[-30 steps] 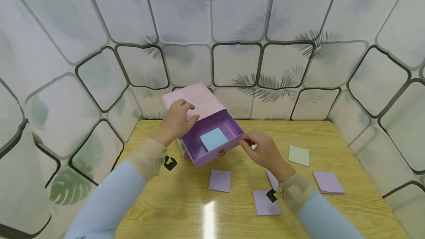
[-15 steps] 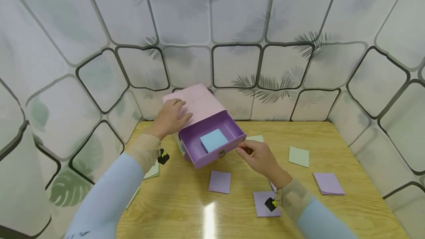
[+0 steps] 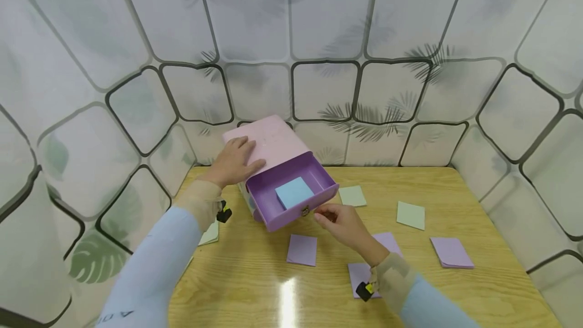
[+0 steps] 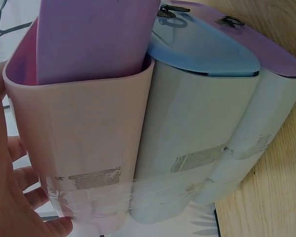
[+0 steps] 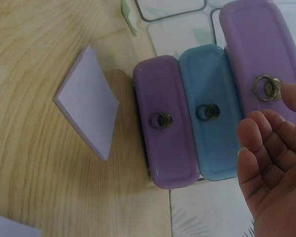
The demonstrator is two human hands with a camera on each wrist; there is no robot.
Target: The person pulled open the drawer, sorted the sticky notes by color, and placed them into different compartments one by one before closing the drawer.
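A small chest with a pink top point(image 3: 273, 140) stands tilted toward the right on the table. Its top purple drawer point(image 3: 325, 176) is pulled out, with a light-blue pad of paper point(image 3: 293, 192) lying inside. My left hand point(image 3: 232, 162) rests on the pink top, fingers spread. Below that drawer, the left wrist view shows a blue drawer point(image 4: 202, 49) and a lower purple drawer point(image 4: 266, 44), both closed. Beside the ring pull point(image 5: 266, 89) of the open drawer is my right hand point(image 3: 342, 224), fingers loosely bent and holding nothing; whether a fingertip touches the ring, I cannot tell.
Several purple paper pads, one point(image 3: 302, 250) in front of the chest and another point(image 3: 451, 252) at the right, lie on the wooden table point(image 3: 255, 287). Green pads point(image 3: 352, 196) lie behind my right hand and left of the chest. Patterned cloth walls point(image 3: 319, 90) enclose the table.
My left hand has shifted slightly left and settled on the pink top. My right hand has moved from the drawer's right corner leftward toward its ring pull, uncovering a green pad.
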